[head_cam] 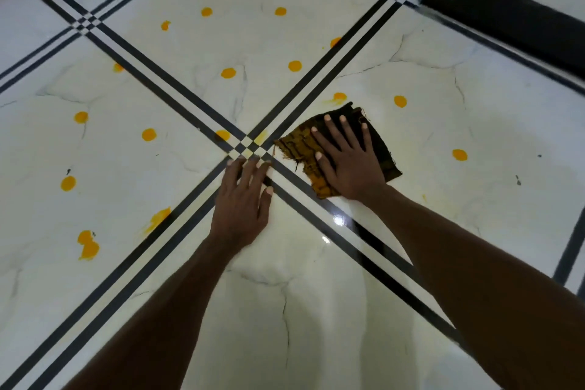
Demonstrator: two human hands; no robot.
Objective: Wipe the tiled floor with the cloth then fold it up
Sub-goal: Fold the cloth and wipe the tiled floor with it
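A dark brown cloth [296, 146] with yellow stains and frayed edges lies flat on the white marble-look tiled floor [316, 263], just right of where the black double lines cross. My right hand [348, 158] presses down on it with fingers spread and straight. My left hand [245, 196] rests flat on the bare floor at the line crossing, left of the cloth and not touching it. Several round orange-yellow spots [228, 73] dot the tiles ahead and to the left. Some are smeared, such as the one [337, 98] just beyond the cloth.
A black skirting band [506, 16] runs along the wall at the upper right. Black double stripes [152, 73] divide the tiles diagonally. A larger smeared yellow patch [88, 245] lies at the left. The tile nearest me shows a wet sheen.
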